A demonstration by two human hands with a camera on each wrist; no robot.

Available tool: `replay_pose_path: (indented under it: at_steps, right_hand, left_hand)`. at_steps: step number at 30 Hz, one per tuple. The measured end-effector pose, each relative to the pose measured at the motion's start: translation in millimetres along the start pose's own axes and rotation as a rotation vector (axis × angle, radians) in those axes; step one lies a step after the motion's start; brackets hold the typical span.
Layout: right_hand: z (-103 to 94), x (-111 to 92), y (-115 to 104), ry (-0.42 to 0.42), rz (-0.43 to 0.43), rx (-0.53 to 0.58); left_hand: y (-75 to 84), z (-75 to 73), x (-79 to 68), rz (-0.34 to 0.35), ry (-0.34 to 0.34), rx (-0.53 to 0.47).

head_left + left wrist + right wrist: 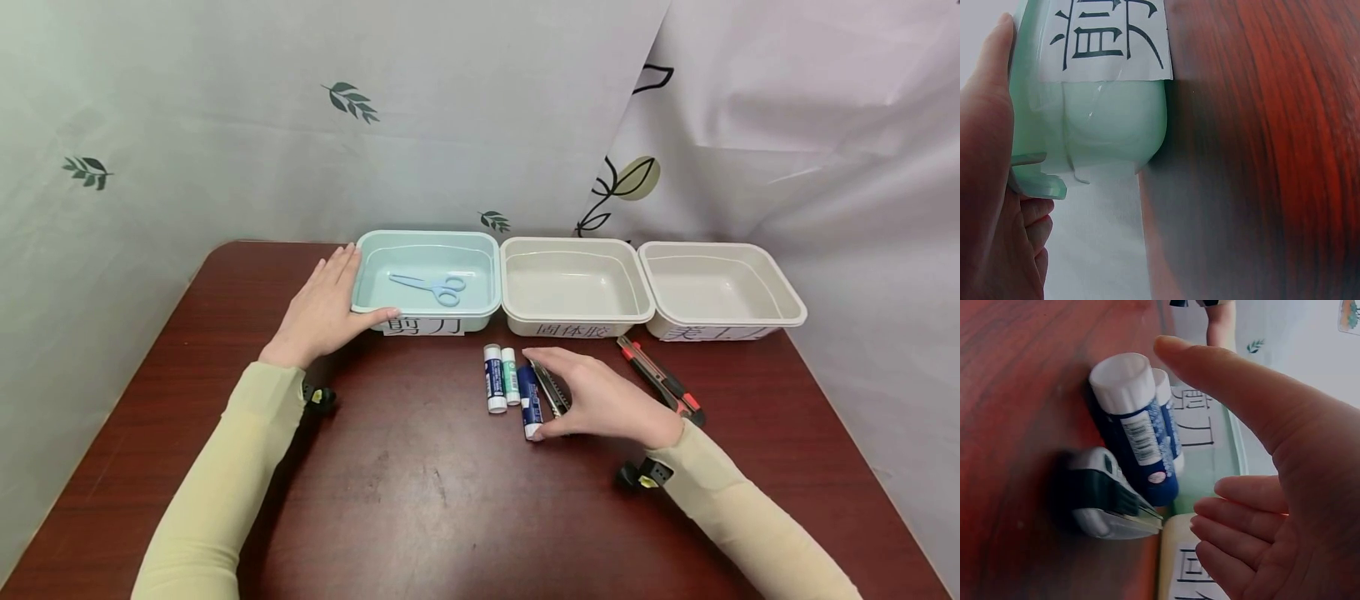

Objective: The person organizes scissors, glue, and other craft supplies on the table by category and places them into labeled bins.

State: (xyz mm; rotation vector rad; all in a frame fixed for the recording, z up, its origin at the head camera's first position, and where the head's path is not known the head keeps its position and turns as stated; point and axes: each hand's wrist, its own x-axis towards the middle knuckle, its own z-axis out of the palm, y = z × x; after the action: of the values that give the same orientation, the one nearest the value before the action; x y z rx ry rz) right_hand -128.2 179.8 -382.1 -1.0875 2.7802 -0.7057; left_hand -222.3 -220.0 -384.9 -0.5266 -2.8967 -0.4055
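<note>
My left hand (318, 312) rests on the near left corner of a light teal bin (426, 322), fingers straight along its side and thumb on the front rim. Inside lie blue scissors (431, 287). My right hand (603, 400) reaches over a dark blue glue stick (529, 404), thumb and fingers spread around its two ends. In the right wrist view, a gap shows between the thumb (1210, 365) and this stick. A silver and black utility knife (551, 390) lies beside it, partly covered by the hand. To its left are a blue-and-white glue stick (494, 379) and a green-and-white one (511, 377).
Two cream bins, one in the middle (577, 317) and one on the right (726, 319), stand in a row with the teal bin, each with a paper label in front. A red and black utility knife (660, 379) lies right of my right hand. A patterned curtain hangs behind the table.
</note>
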Motion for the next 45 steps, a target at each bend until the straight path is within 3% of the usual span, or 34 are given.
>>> replay_pose_path:
  at_steps: [30, 45]
  right_hand:
    - [13.0, 0.2, 3.6, -0.045, 0.029, -0.026]
    - [10.0, -4.4, 4.3, -0.012, -0.02, -0.003]
  left_hand:
    - [1.1, -0.4, -0.2, -0.003, -0.009, 0.005]
    - [0.8, -0.2, 0.6, 0.001, -0.004, 0.001]
